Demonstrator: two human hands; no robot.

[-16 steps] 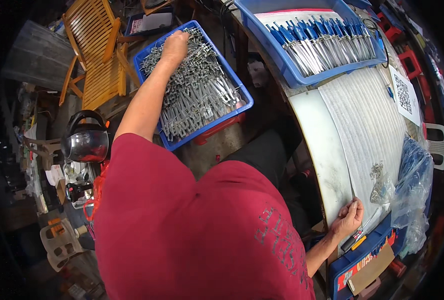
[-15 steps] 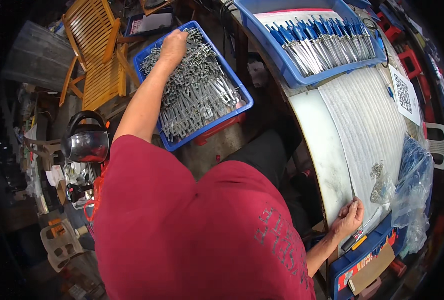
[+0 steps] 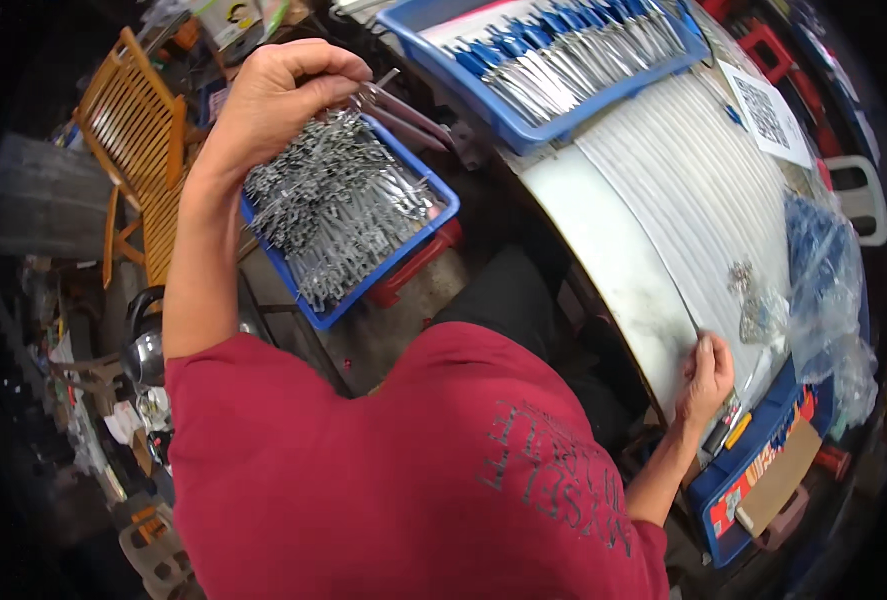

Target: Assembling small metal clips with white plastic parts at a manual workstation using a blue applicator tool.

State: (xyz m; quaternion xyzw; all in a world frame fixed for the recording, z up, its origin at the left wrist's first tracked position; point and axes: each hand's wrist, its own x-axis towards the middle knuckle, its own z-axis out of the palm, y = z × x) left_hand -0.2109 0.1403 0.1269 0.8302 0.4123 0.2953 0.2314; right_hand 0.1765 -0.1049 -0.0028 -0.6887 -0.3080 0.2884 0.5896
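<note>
My left hand (image 3: 282,105) is raised over the far end of a blue tray (image 3: 442,217) heaped with slim grey metal parts (image 3: 354,225). Thumb and fingers pinch a long, slim metal part (image 3: 404,110), which points off to the right and is blurred. My right hand (image 3: 707,378) is closed at the near edge of a ribbed white foam sheet (image 3: 684,180). Whatever its fingertips hold, if anything, is too small to make out. Beside that hand lie a small heap of tiny metal pieces (image 3: 741,277) and a clear bag (image 3: 764,318) of them.
Blue-handled metal pieces (image 3: 554,70) fill a blue bin (image 3: 544,135) at the far end of the white worktable (image 3: 604,240). A yellow-handled tool (image 3: 739,430) and a blue box (image 3: 709,490) lie nearest me. Left stand a slatted wooden chair (image 3: 134,110) and a kettle (image 3: 147,345).
My left hand has come up out of the metal parts with one of them in its fingers. The right hand has shifted slightly along the foam sheet's edge. The whole view has swung.
</note>
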